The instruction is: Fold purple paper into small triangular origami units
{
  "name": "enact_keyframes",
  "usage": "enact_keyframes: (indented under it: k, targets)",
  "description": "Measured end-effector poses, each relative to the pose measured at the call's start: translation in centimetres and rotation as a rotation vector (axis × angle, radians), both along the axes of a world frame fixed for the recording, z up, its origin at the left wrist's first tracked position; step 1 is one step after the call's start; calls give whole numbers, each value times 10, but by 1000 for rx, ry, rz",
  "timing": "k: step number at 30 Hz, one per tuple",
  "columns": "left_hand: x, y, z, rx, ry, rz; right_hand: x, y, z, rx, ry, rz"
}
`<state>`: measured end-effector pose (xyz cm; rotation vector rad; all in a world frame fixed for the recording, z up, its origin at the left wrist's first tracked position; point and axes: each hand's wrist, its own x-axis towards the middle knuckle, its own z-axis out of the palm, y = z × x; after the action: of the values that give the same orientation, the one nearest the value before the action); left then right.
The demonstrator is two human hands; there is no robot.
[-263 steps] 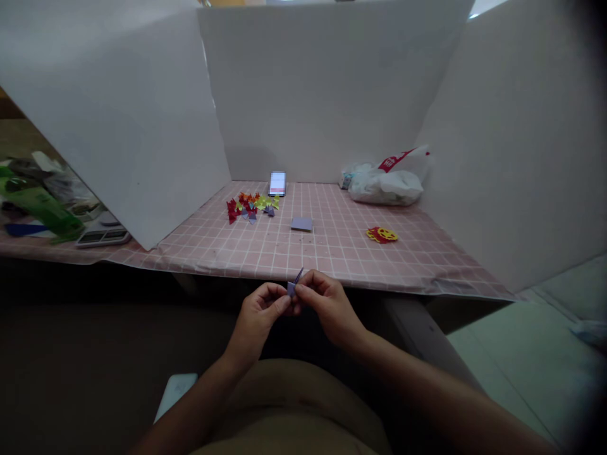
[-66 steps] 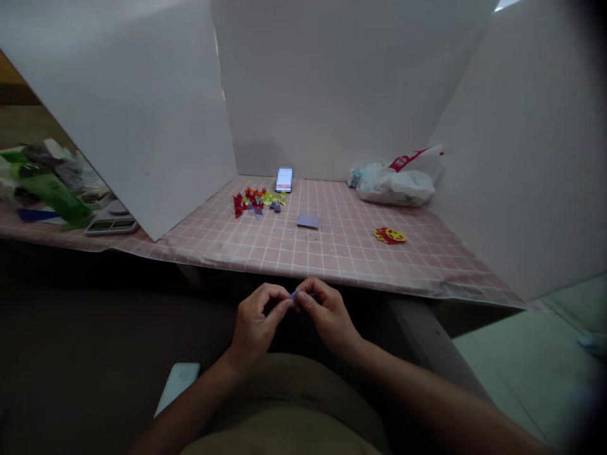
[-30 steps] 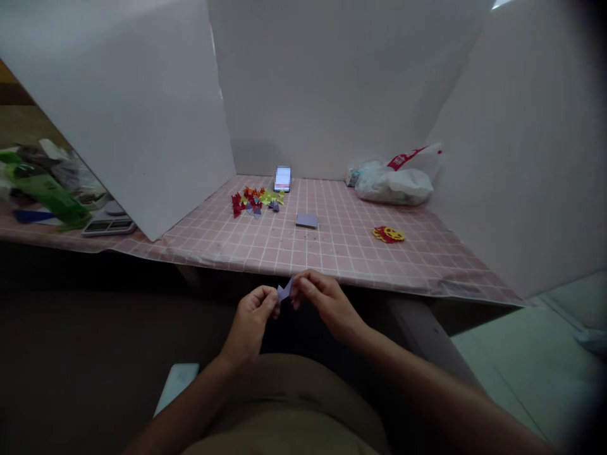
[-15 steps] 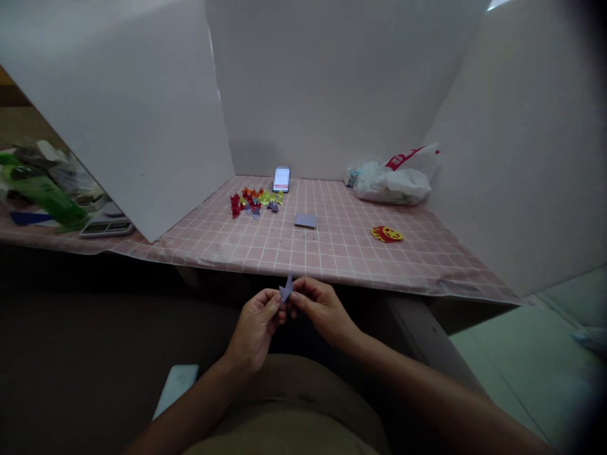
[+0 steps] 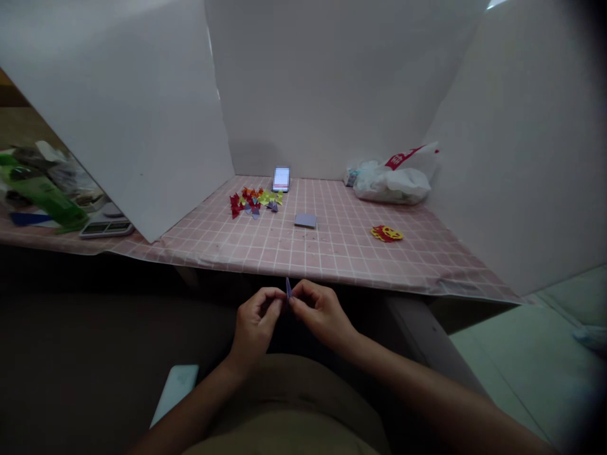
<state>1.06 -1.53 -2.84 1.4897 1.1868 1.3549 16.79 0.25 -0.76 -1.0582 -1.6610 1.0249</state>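
A small piece of folded purple paper [image 5: 288, 289] stands nearly edge-on between my hands, just below the table's front edge. My right hand [image 5: 323, 311] pinches it from the right with thumb and forefinger. From the other side my left hand [image 5: 257, 319] presses its thumb and fingertips to the paper's left side. On the table ahead lies a stack of purple paper squares [image 5: 305, 220]. Farther left is a cluster of small folded paper pieces [image 5: 246, 201] in red, orange, yellow and purple.
A lit phone [image 5: 281, 179] leans at the back of the pink checked table [image 5: 341, 253]. Red and yellow cut-out shapes [image 5: 387, 234] and a white plastic bag [image 5: 393, 183] lie to the right. White panels [image 5: 332, 88] enclose the table. A kitchen scale [image 5: 107, 226] stands left.
The folded purple paper has turned from showing its pointed, spread shape to a narrow edge. My left hand has shifted slightly left, its fingers more curled.
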Motion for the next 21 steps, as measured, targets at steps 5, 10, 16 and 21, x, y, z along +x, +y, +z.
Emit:
enact_keyframes:
  k: [5,10,16,21]
  targets:
    - [-1,1,2,-1,35,-22,1,1,0,3,-29,14]
    - [-1,3,5,-6,90,32,2,3,1,-65,-6,63]
    - [-1,4,7,40,140,74,2,5,-1,-47,10,32]
    - [2,2,9,-33,1,12,1,5,-6,-19,54,41]
